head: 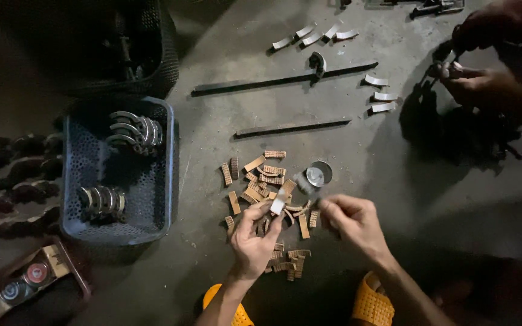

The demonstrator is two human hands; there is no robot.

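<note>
Two orange sandals [371, 300] show at the bottom, and just above them the left hand [254, 239] pinches a small curved metal piece [278, 204] in its fingertips. The right hand [351, 223] is beside it with fingers curled together; I cannot tell if it holds anything. Brown ridged strips [265, 181] lie on the floor under both hands, with a blue basket [162, 181] farther left

A dim, stained grey concrete floor [212, 284] fills the scene, lit brightest in the middle, falling into deep shadow at the left and near right.

Grey floor [454, 199]: brown strips [267, 181], blue basket [170, 181], bars [285, 79].
</note>
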